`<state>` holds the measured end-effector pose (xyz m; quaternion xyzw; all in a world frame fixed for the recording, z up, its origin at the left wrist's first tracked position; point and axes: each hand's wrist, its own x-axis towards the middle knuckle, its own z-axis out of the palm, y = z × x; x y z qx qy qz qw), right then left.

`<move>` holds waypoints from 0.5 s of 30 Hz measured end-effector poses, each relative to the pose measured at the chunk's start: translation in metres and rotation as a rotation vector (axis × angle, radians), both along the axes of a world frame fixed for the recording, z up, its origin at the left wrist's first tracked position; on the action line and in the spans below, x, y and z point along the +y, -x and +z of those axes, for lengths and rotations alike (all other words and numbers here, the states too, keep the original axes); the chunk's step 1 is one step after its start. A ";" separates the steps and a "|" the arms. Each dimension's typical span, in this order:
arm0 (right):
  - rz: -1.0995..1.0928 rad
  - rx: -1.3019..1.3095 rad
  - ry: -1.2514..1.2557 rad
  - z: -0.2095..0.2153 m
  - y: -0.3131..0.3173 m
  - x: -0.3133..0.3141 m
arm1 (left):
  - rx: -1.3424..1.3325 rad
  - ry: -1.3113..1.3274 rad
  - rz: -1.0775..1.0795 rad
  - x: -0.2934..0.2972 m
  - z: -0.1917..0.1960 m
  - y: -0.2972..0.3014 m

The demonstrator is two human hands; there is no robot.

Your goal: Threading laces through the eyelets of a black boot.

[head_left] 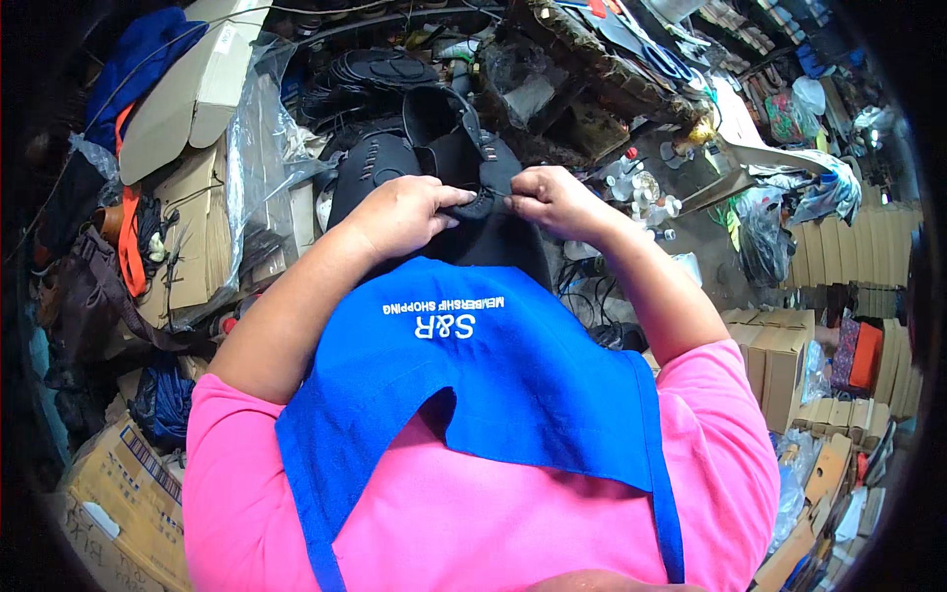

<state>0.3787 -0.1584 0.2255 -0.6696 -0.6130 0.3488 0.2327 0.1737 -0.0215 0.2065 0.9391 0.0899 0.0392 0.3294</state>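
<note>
- Judged to be working by hand along the near edge of a black shoe (459, 163), likely fitting or fastening it (exact operation too fine to make out)
- Seems next to call for steady support at left and a careful, small pull or push at right
- Located just beyond the blue apron (464, 370), between both hands
- Noted left hand (406, 210) gripping the near rim
- Noted right hand (560, 201) closed in a pinch beside that rim; cannot tell on what, if anything
- Looks dark throughout, opening upward, with short brownish marks along the right side
</note>
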 end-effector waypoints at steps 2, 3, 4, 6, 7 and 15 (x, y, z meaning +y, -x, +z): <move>0.015 -0.025 -0.025 -0.001 -0.001 0.000 | -0.003 0.013 -0.009 0.003 -0.002 -0.001; 0.025 -0.058 -0.058 -0.001 -0.003 0.000 | -0.002 0.010 0.000 0.003 -0.001 -0.004; 0.026 -0.054 -0.050 0.000 -0.005 -0.001 | -0.002 0.007 0.009 0.004 0.000 -0.005; -0.006 0.008 0.000 0.004 -0.009 -0.006 | 0.054 0.028 0.009 0.007 0.004 -0.006; 0.033 -0.001 -0.119 0.006 -0.013 -0.009 | 0.107 0.043 0.013 0.010 0.005 -0.006; -0.150 -0.015 -0.214 0.044 -0.020 -0.008 | -0.087 0.630 0.273 0.077 -0.017 -0.026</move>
